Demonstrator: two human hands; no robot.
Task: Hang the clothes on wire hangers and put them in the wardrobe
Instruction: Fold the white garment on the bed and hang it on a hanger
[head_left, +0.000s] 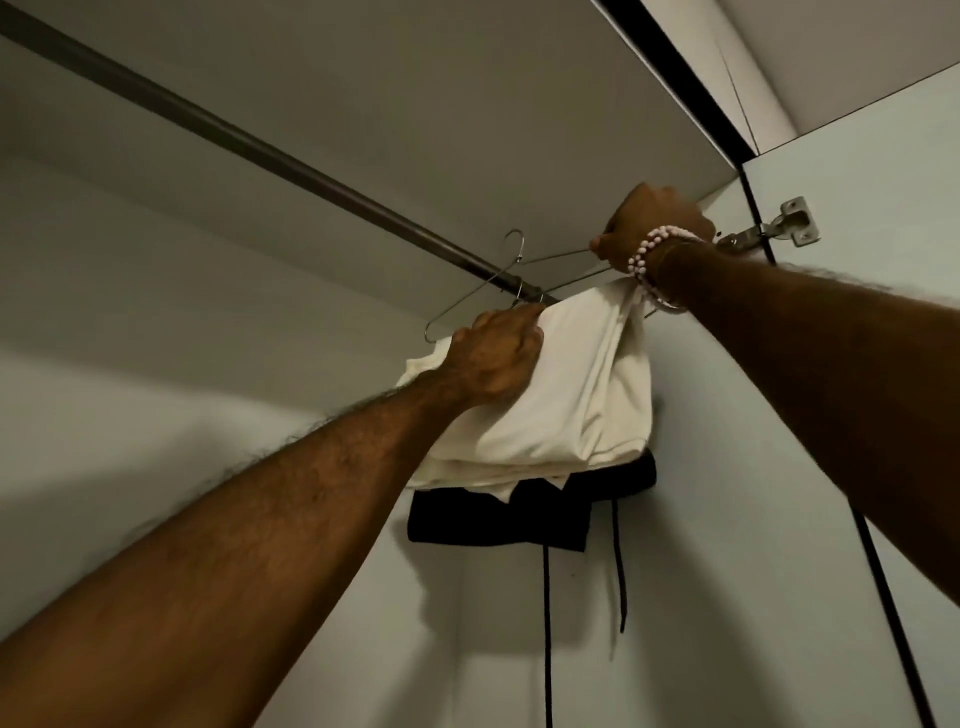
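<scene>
I look up into the wardrobe. A folded cream garment hangs over a wire hanger whose hook rises beside the dark rail. My left hand grips the garment's top edge together with the hanger's lower wire. My right hand, with a beaded bracelet on its wrist, pinches the hanger's right end up near the wardrobe's top panel. Just behind and below the cream garment hangs a black garment with long drawstrings.
The rail runs from the upper left down to the right wall. A metal door hinge sits right of my right hand, on the open wardrobe door. White wardrobe walls close in on the left and back.
</scene>
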